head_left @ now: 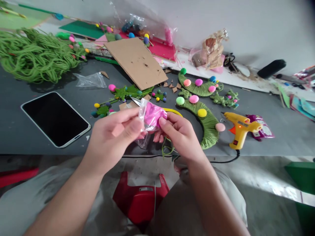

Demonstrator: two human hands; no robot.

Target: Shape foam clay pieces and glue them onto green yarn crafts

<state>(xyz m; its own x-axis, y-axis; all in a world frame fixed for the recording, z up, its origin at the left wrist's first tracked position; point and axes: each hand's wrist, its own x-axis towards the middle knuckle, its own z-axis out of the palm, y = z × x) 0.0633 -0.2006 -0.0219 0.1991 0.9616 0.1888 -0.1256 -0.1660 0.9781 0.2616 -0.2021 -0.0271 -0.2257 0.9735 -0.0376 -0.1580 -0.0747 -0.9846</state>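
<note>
I have a small clear plastic packet (153, 116) with bright pink contents raised between both hands, above the front edge of the gray desk (256, 101). The left hand (116, 126) is closed to a pinch, thumb against fingers, on the packet's left edge. The right hand (180, 131) is likewise closed, thumb pressed on the packet's right end, fingers curled beneath.

Behind the packet, I see a pointed metal blade (136, 101) and a yellow handle (173, 111); the hands block the section between, so I cannot confirm that they form 1 tool. To the right lies a green yarn-wrapped arc (209, 123) carrying 4 visible colored balls; a 2nd wrapped arc (197, 89) lies behind it.

Farther right, a yellow glue gun (240, 127) rests on its side, indicator lit, partly covering a purple pouch (263, 127). Beyond the hands lies a cardboard sheet (137, 62). At left, I note a dark-screened smartphone (56, 119) and, behind it, a loose heap of green yarn (36, 54).
</note>
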